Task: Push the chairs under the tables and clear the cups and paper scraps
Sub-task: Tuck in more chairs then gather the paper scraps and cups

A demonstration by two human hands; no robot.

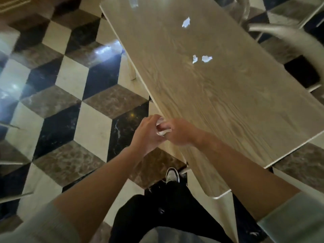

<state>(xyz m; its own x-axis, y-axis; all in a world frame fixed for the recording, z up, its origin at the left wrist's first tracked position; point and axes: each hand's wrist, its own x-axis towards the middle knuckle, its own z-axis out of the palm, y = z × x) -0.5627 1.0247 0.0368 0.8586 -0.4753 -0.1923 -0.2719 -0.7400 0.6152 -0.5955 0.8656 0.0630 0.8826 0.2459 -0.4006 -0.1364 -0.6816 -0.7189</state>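
Hands meet mid-frame at the surface (pixel 219 106) edge, left hand (pixel 146 133) and right hand (pixel 178 132) pinching one crumpled paper (pixel 161 128); three scraps (pixel 206 58) lie above.

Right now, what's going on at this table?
A person stands at the near edge of a wooden table, both hands together over that edge. The left hand and right hand hold crumpled white paper between them. Three paper scraps lie on the tabletop. A chair stands at the far side, not tucked under.
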